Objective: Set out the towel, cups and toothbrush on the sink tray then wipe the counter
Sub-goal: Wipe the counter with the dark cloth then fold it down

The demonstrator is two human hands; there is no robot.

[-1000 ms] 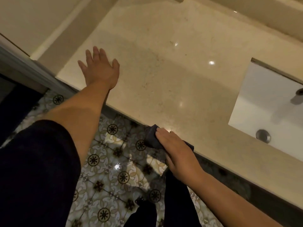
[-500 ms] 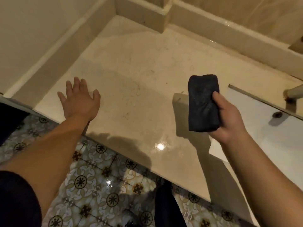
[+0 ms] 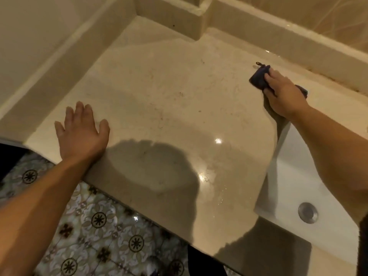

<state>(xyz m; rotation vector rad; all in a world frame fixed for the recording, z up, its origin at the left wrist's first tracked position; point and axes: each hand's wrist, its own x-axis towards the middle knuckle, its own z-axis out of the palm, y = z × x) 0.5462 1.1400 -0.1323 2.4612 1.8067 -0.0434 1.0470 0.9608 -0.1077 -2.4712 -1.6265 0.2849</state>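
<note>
A dark cloth (image 3: 258,78) is pressed flat on the desk (image 3: 169,96) by the right hand (image 3: 282,96), near the back wall beside the sink (image 3: 298,186). The left hand (image 3: 81,130) is laid spread at the front edge. Wiping seems begun; no tray, cups or toothbrush are seen.

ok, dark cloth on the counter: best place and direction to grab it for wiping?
Probably from above, palm flat across the folded cloth, as the right hand presses it now. It lies flat on the counter near the back ledge, with no raised edge to pinch. A small loop sticks out at its far corner, likely too flimsy for wiping. The left hand rests flat on the counter.
</note>
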